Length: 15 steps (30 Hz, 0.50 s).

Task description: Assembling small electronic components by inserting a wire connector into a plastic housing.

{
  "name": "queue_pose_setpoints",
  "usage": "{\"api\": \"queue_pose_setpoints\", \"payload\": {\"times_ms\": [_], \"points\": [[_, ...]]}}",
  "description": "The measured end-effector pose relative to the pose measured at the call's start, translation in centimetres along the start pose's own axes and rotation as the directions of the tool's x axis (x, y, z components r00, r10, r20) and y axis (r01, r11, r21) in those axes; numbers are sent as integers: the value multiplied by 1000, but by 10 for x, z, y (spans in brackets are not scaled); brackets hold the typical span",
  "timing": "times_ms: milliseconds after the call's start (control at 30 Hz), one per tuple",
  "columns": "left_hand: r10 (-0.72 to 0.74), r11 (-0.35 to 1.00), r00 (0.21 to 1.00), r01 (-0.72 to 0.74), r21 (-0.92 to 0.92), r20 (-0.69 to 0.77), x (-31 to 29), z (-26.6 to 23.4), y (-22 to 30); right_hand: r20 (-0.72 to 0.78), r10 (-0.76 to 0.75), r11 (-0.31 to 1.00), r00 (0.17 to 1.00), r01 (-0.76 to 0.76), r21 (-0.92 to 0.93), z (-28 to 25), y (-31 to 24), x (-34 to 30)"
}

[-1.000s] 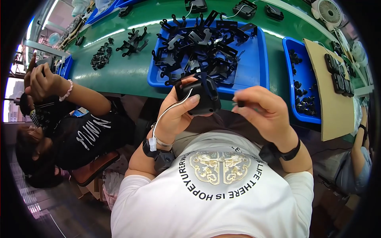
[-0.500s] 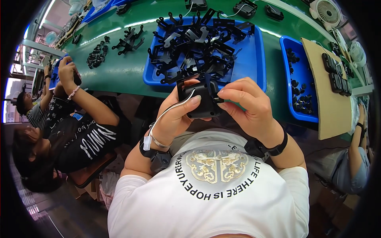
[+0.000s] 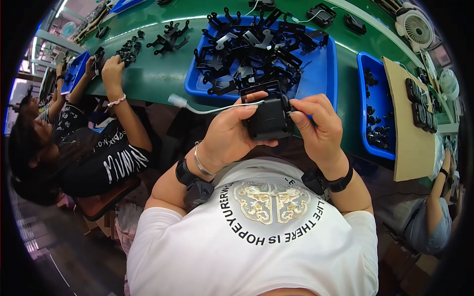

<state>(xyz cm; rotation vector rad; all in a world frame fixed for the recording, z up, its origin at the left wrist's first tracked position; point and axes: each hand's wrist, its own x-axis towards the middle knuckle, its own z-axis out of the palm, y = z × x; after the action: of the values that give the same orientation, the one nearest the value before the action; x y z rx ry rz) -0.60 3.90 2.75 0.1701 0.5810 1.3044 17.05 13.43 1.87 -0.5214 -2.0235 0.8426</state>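
In front of my chest, my left hand [image 3: 232, 123] is closed around a black boxy plastic device [image 3: 270, 118], thumb on its face and fingers behind. A black bracket [image 3: 261, 89] stands up along the device's far edge. From the device a white cable [image 3: 212, 109] runs left over my thumb to a white connector. My right hand [image 3: 318, 118] pinches a small black knob-like part at the device's right side, with thumb and forefinger; the fingertips mostly hide it.
A blue tray [image 3: 326, 79] heaped with black brackets [image 3: 247, 49] lies just beyond my hands. To the right are a blue bin [image 3: 363, 108] of small black knobs and a cardboard sheet [image 3: 407, 148] bearing black devices. A co-worker's hand [image 3: 113, 71] works at the left near loose black parts [image 3: 129, 50].
Both my hands and the device have shifted slightly right. The cable's loose end has swung from my left wrist out to the left. The co-worker's hand at left has moved nearer the loose parts.
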Motion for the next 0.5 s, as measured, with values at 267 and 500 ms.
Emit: {"api": "queue_pose_setpoints", "payload": {"times_ms": [267, 500], "points": [[-2, 1000, 1000, 2, -13, 21, -3, 5, 4, 25, 44, 991, 999, -41, -126, 2, 9, -1], [-4, 997, 999, 0, 72, 52, -5, 6, -1, 198, 498, 797, 844, -536, 280, 8, 5, -8]]}}
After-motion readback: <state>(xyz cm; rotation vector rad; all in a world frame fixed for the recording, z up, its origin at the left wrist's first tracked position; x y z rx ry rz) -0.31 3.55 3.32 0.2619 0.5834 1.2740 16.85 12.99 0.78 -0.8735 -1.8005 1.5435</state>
